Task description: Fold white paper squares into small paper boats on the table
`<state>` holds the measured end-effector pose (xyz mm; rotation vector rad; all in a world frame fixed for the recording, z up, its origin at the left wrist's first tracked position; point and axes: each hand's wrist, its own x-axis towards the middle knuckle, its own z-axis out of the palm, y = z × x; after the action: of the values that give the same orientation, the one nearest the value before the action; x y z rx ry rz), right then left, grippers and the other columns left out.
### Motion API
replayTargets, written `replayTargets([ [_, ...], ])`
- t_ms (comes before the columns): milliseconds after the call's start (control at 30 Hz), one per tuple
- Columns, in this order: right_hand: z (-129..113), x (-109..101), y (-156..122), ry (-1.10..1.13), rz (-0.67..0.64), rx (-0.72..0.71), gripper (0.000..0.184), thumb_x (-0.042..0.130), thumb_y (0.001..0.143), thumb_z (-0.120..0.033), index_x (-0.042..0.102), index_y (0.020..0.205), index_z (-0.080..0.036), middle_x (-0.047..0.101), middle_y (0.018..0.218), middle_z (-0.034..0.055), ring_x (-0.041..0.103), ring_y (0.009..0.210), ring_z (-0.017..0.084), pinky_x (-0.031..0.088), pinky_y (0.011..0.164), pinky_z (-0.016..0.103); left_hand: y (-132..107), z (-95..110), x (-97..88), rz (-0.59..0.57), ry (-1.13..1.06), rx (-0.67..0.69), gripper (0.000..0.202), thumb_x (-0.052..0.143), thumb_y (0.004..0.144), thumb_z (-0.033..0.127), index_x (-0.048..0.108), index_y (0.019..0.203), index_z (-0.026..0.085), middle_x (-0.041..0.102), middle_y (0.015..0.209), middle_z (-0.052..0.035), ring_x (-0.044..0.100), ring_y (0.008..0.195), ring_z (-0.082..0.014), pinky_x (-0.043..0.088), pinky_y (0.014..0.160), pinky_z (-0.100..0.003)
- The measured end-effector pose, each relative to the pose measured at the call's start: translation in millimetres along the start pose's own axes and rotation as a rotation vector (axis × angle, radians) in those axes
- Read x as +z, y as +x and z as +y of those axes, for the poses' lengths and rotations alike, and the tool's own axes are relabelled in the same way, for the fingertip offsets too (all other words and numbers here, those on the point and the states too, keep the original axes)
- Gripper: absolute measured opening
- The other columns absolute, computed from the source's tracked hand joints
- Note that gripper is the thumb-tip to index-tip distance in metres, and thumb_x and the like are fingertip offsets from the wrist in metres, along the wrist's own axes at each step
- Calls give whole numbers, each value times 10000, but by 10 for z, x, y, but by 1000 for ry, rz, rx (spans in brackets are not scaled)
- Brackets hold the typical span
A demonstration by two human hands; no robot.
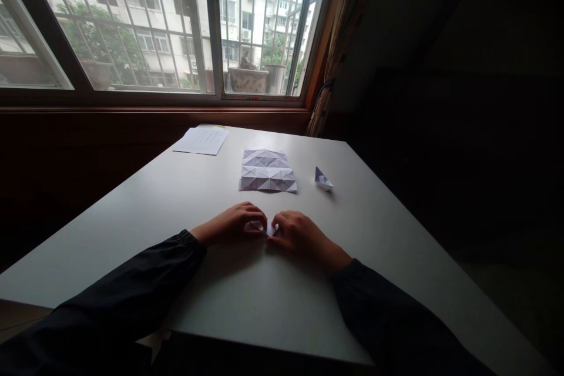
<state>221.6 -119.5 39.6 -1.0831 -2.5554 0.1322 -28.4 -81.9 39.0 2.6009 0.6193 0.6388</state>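
Between my two hands is a small folded piece of white paper, just above or on the white table. My left hand pinches its left side with thumb and fingers. From the right, my right hand grips the opposite side, fingers curled over it. Much of the folded paper is hidden behind my fingers. Beyond my hands lies a creased paper sheet with a pattern of triangular folds. To its right a small folded paper boat stands on the table.
A stack of printed sheets lies at the table's far left corner. Behind the table is a barred window with potted plants outside. A curtain hangs at the window's right side.
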Motion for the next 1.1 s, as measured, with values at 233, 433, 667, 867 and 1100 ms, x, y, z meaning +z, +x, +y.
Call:
replayTargets([
  [233,-44,99,-11,55,45,60,482,672,913,-311,507,1348,-187,712,980,81,673,845,234,492,795,347,0,-31,88,134,-143,-62,232,747,863,285,659,1053,187,645,1134,-84,648,962,-175,548,870,-293],
  [433,-21,133,25,164,75,65,401,661,917,-267,532,1294,-226,720,989,55,683,835,207,485,754,301,33,43,87,219,-200,-77,304,761,874,326,643,1123,198,682,1084,-65,658,961,-171,560,839,-290],
  [667,0,146,13,236,130,112,290,687,915,-341,591,1164,-227,693,790,6,627,613,153,458,625,262,31,-37,110,236,-197,-97,439,807,827,419,632,1166,202,695,1061,-67,667,951,-184,549,763,-292],
  [867,29,154,9,398,182,139,217,674,937,-401,617,1026,-212,686,776,23,646,632,164,494,605,272,37,-32,115,289,-192,-106,326,812,816,418,638,942,173,635,952,-46,603,806,-143,540,716,-286],
  [1100,-49,199,55,634,308,120,295,668,917,-286,496,1150,-230,751,939,54,718,763,185,577,720,321,54,-16,175,330,-469,-202,508,823,807,388,578,1210,199,619,1188,-116,695,927,-189,607,758,-318],
])
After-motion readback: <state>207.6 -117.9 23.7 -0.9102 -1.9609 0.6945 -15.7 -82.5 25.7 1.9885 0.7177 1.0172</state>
